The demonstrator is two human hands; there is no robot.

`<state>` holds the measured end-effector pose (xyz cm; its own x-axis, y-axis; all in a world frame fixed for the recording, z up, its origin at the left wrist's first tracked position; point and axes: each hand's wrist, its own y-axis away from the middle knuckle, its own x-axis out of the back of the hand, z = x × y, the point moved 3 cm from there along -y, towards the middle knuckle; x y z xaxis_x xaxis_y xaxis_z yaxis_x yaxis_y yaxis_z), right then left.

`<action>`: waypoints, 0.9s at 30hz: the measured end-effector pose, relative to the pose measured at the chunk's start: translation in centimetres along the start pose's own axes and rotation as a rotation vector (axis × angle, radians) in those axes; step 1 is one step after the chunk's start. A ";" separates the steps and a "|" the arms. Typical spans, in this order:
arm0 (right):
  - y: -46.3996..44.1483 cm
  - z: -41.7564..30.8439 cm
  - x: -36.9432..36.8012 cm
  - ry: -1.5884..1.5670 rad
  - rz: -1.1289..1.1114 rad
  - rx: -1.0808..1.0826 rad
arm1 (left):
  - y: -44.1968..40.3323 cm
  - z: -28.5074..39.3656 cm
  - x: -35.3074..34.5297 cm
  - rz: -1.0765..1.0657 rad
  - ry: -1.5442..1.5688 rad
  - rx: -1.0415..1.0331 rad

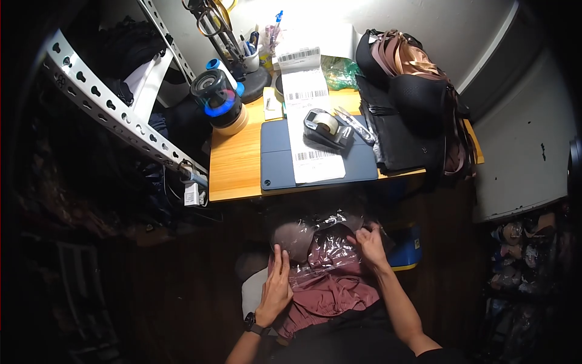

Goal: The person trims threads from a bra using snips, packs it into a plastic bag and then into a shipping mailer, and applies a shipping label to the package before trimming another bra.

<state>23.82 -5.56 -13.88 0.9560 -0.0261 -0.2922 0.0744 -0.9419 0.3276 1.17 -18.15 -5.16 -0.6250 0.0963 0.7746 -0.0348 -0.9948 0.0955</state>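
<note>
On my lap lies a clear plastic bag with a grey-brown bra showing through its glossy film. Mauve gathered fabric spreads beneath and below the bag; whether part of it is inside the bag I cannot tell. My left hand, a dark watch on its wrist, rests against the left cup with its fingers stretched out. On the other side my right hand has its fingers closed on the upper right edge of the bag.
A wooden desk stands ahead, bearing a blue tablet case, label strips, a tape dispenser, scissors and a stack of bras. A white perforated shelf frame rises at left. Bagged items hang at right.
</note>
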 end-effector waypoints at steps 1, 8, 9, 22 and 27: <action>0.9 0.3 1.0 0.272 -0.043 -0.001 | 0.2 0.0 0.0 0.019 0.001 0.043; 3.8 -9.5 -3.2 1.609 0.039 0.799 | -0.7 -0.4 0.3 0.163 0.038 -0.020; 2.5 -8.1 -1.3 1.564 -0.023 0.674 | -0.8 -0.5 0.8 0.143 0.075 0.025; 3.8 -6.9 4.8 1.327 -0.038 0.590 | 2.0 -3.9 -0.7 0.169 -0.143 -0.014; 4.0 -9.8 1.7 1.490 -0.093 0.915 | -1.2 -0.2 2.7 0.344 -0.167 -0.152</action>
<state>28.57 -6.11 -4.22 0.4183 -0.1572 0.8946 0.4704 -0.8050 -0.3614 -0.62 -16.75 -3.35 -0.4851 -0.2518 0.8374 0.0316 -0.9621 -0.2710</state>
